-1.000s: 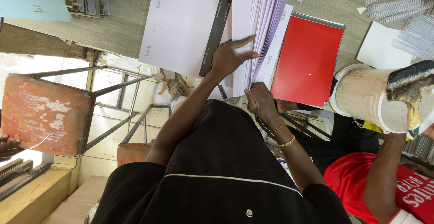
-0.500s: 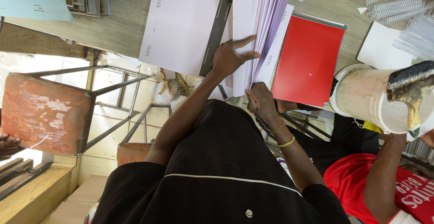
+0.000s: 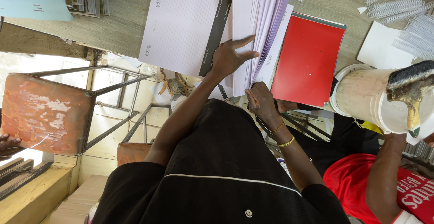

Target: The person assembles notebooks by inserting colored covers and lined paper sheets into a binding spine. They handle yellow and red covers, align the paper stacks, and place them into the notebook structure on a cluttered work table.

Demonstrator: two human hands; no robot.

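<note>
My left hand (image 3: 230, 57) lies flat with fingers spread on a fanned stack of white paper sheets (image 3: 262, 20) on the wooden table (image 3: 117, 29). Below it, my right hand (image 3: 260, 101), with thin bangles at the wrist, curls its fingers around the stack's near edge, where the sheets splay apart. Left of the stack lies a white lined sheet (image 3: 181, 25) with a dark strip (image 3: 217, 29) along its side. A red cover (image 3: 307, 56) lies just right of the stack.
Spiral binding coils (image 3: 398, 2) and a white card (image 3: 379, 47) lie at the table's right. Another person in a red shirt (image 3: 384, 192) is beside a white bucket (image 3: 366, 97) with a glue-smeared brush (image 3: 407, 88). A rusty metal stool (image 3: 45, 111) stands left.
The fanned sheets have shifted slightly under my hands. Both hands stay at the same place on the stack.
</note>
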